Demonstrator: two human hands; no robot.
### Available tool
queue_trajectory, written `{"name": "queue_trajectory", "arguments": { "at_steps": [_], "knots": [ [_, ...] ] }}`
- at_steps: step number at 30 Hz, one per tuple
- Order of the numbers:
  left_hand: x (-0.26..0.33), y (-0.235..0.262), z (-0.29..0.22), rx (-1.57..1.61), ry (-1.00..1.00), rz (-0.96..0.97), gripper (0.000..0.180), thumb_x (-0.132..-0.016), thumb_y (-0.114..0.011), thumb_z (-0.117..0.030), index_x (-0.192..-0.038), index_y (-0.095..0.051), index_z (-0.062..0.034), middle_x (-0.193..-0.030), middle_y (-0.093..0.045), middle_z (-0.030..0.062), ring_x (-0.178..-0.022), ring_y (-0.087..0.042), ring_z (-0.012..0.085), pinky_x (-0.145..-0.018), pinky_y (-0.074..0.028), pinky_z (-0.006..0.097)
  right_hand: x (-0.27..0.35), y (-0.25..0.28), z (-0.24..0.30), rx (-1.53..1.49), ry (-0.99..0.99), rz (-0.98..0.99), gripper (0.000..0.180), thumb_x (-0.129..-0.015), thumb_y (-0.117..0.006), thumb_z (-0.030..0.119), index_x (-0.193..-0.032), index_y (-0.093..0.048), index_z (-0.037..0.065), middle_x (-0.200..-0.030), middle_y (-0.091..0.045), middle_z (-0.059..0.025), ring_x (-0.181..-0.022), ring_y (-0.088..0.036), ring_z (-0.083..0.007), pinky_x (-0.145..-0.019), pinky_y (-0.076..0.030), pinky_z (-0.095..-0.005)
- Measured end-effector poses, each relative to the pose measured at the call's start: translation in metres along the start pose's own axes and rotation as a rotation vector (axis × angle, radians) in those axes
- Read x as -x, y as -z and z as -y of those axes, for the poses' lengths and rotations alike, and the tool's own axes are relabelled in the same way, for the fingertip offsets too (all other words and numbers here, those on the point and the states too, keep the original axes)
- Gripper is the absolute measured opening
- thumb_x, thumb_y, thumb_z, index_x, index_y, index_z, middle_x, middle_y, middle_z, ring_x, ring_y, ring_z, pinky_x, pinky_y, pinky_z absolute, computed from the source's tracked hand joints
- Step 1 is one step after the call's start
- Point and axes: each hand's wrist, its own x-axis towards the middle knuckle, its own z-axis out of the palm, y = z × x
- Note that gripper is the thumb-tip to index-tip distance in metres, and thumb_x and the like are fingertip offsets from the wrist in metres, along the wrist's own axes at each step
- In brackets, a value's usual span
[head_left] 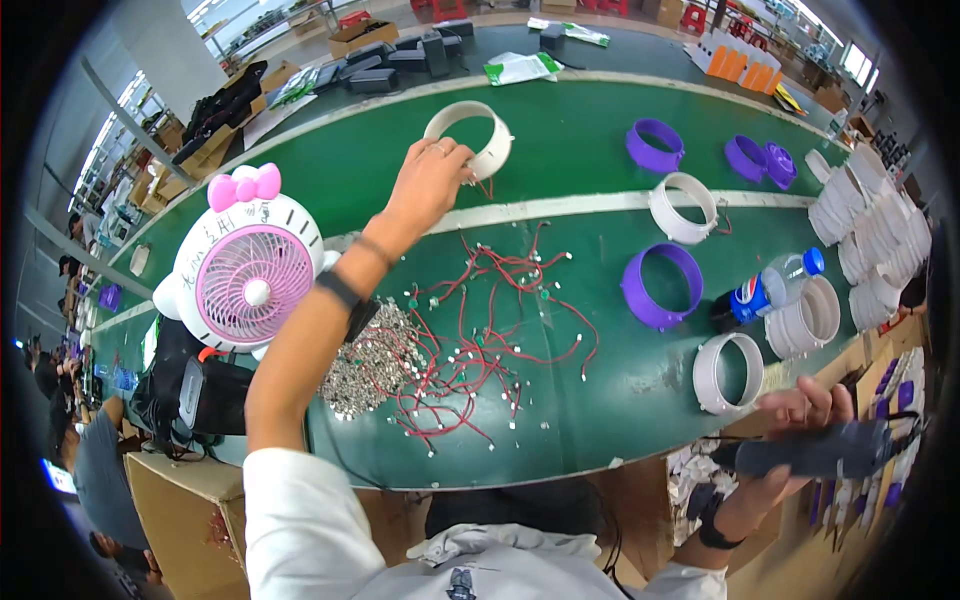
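Head view: green bench (600,400) seen from above
Left hand (432,180): reaches far across; fingers pinched on the near rim of a white ring (470,138) lying on the belt
Right hand (800,440): fingers wrapped around a dark tool (815,452) at the bench edge
Ring handling: judged light, stiff thin plastic (red wire trailing); grip the rim, not the wire
Nearby: red wire leads (480,330); pile of small metal parts (375,365); pink fan (252,280)

The smooth white plastic ring (468,138) looks matt. Below it, the green desk (570,150) has a slightly glossy, rubbery surface, carrying thin red plastic-coated wires (480,330) and a heap of small shiny metal parts (372,362). The dark tool (815,452) looks matt.
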Motion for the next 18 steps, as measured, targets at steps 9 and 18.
{"name": "queue_trajectory", "arguments": {
  "at_steps": [9,18],
  "knots": [
    [0.131,0.068,-0.259,0.448,-0.005,0.085,0.029,-0.082,-0.068,-0.001,-0.110,-0.070,-0.0080,-0.099,-0.060,0.0056,-0.093,-0.059,0.0241,-0.088,-0.045,0.039,0.004,-0.048,0.008,-0.642,-0.179,0.190,0.058,-0.099,-0.068,0.039,-0.134,-0.039,0.003,-0.083,-0.061,-0.0148,-0.047,-0.052,-0.0159,-0.043,-0.047,-0.0276],
    [0.153,0.030,-0.273,0.649,0.149,-0.009,0.022,-0.083,-0.078,-0.012,-0.104,-0.072,-0.0095,-0.085,-0.059,0.0044,-0.083,-0.058,0.0259,-0.081,-0.045,0.040,0.032,-0.098,-0.003,-0.638,-0.235,0.299,0.026,-0.093,-0.071,0.003,-0.104,-0.047,0.003,-0.075,-0.059,-0.0111,-0.051,-0.052,-0.0111,-0.043,-0.044,-0.0245]
  ]
}}
